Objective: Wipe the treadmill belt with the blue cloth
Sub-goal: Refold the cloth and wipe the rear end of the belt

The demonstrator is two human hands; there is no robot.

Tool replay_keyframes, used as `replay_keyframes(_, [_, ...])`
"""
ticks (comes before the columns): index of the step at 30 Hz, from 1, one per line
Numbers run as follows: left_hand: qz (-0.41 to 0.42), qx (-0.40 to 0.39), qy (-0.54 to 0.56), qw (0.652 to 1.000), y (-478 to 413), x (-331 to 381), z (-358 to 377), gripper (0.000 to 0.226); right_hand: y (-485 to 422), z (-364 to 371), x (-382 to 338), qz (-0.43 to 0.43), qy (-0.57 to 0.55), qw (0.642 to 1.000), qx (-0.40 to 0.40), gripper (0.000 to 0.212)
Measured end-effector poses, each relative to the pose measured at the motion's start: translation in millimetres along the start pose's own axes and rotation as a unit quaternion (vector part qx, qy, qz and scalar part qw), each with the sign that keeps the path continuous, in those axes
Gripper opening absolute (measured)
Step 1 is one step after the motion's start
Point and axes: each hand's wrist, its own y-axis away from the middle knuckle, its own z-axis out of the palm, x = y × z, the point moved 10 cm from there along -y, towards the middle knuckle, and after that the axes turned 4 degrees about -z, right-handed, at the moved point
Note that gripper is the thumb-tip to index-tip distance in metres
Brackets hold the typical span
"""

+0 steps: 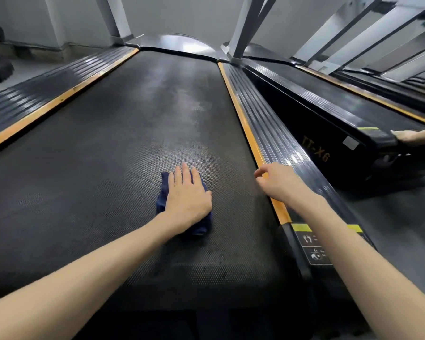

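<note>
A black textured treadmill belt (123, 133) runs away from me, with a paler smeared streak down its middle. The blue cloth (163, 192) lies bunched on the belt near the middle. My left hand (188, 195) presses flat on it with straight fingers, covering most of it. My right hand (276, 181) hovers over the orange strip at the belt's right edge, its fingers loosely curled and holding nothing.
Ribbed black side rails (277, 133) with orange strips flank the belt. Grey uprights (243, 28) rise at the far end. A second treadmill (329, 123) stands to the right, and another person's hand (407, 137) rests on its rear end.
</note>
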Motion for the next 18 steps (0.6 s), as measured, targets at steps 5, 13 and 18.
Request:
replay_keyframes(5, [0.205, 0.018, 0.024, 0.978, 38, 73, -5, 0.054, 9, 5, 17, -0.064, 0.014, 0.995, 0.071, 0.03])
replay_keyframes(13, [0.252, -0.015, 0.004, 0.968, -8, 84, -3, 0.047, 14, 6, 26, -0.078, -0.069, 0.986, 0.134, 0.028])
replay_keyframes(18, [0.144, -0.018, 0.049, 0.988, -66, 54, -10, 0.035, 12, 6, 26, -0.069, -0.069, 0.985, 0.141, 0.027])
